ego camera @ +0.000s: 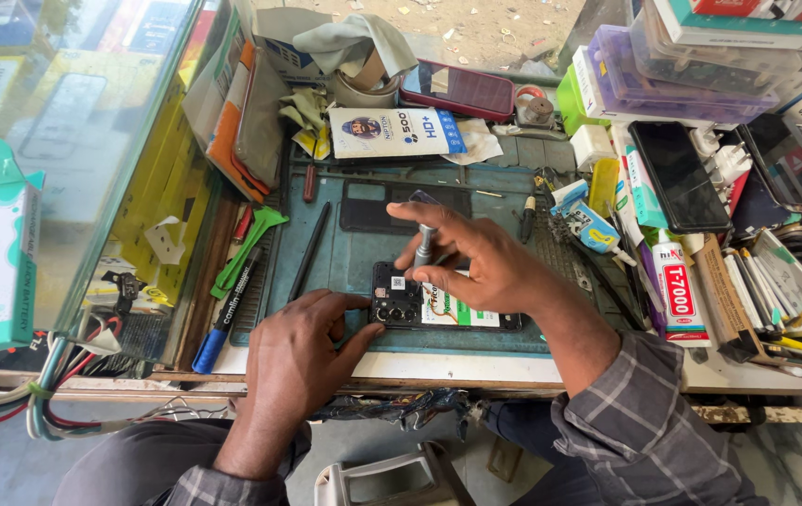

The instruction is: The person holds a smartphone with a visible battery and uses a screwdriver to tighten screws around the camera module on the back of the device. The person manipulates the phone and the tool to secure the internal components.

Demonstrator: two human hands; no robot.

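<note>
An opened phone (438, 305) lies back-side up on a blue-green work mat (354, 248), its black board and white-green battery exposed. My left hand (302, 361) rests at the phone's left end, thumb and fingers pinching its camera corner. My right hand (476, 253) holds a small metal screwdriver (424, 239) upright, its tip down on the phone's upper left area. The removed dark back cover (377, 204) lies flat just beyond the phone.
Green pry tool (249, 239), blue pen (218, 323) and black stylus (310, 248) lie left of the phone. Glue tube (677, 290), dark phones (677, 173), plastic boxes (682, 70) crowd the right. A red phone (457, 89) and flat packet (391, 131) sit behind. A glass case (63, 141) stands left.
</note>
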